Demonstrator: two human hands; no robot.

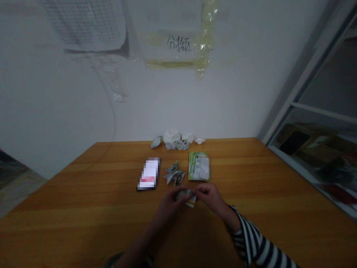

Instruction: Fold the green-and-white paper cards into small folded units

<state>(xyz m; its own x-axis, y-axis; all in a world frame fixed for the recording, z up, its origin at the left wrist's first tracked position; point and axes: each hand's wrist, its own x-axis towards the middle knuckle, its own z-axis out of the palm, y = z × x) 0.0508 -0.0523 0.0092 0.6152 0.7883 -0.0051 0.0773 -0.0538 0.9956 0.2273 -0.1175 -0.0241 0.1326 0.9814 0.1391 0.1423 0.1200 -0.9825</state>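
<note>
Head view: two hands pinch a crumpled packet at the near side of the bench

A wooden bench (83,193) fills the lower part of the frame and meets a pale wall (195,111) at its far edge. A gridded paper sheet (86,22) hangs high on the wall at the left. Beside it, a paper sign (178,44) with handwritten Chinese characters is fixed up with yellowish tape (206,37). A white-framed shelf unit (304,80) stands along the right side, with dim, indistinct items on its lower shelf.

Along the bench's far edge lies a loose heap of crumpled white paper and printed wrappers (173,140). Nearer, three things sit in a row, well apart from the heap: a dark-edged phone (148,174) with its screen blurred out, a small pile of torn, crumpled printed pieces (174,173), and a flat green-and-white packet (199,166).

Just in front of the pile and the green packet, the left hand (170,206) and right hand (209,195) come together over the bench, fingers bent and pinching a small crumpled printed packet (185,195) between them. Its white-and-orange corner pokes out below the fingers. A black-and-white striped sleeve (256,242) covers the right forearm.
</note>
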